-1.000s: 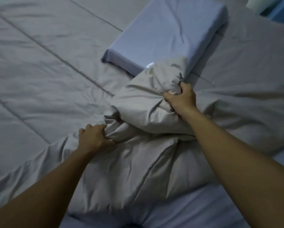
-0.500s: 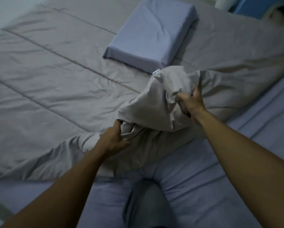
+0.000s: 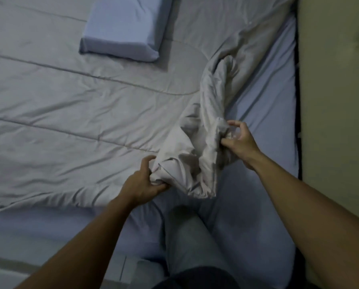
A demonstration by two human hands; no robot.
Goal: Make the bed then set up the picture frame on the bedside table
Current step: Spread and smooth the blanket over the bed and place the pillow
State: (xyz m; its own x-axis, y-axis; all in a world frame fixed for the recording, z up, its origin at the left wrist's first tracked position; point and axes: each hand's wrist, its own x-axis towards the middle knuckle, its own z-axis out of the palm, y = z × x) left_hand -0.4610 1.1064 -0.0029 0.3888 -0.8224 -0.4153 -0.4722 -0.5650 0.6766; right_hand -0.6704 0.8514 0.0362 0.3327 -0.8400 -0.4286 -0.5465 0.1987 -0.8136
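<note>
A grey quilted blanket [image 3: 74, 113] covers most of the bed, flat on the left and bunched into a twisted ridge on the right. My left hand [image 3: 142, 182] grips the lower end of that bunch. My right hand [image 3: 236, 140] pinches the bunched corner from the right, with some fingers lifted. A light blue pillow [image 3: 124, 28] lies on top of the blanket at the far side. The blue fitted sheet [image 3: 266, 113] shows bare along the right and near edges. No picture frame or bedside table is in view.
A beige upholstered panel [image 3: 334, 101] runs along the bed's right side. My knee in grey trousers [image 3: 195, 236] rests on the near part of the mattress, between my arms.
Both hands have pulled the bunched blanket corner toward me and to the right, away from the pillow. More blue sheet is bare on the right, and the view has turned toward the beige panel.
</note>
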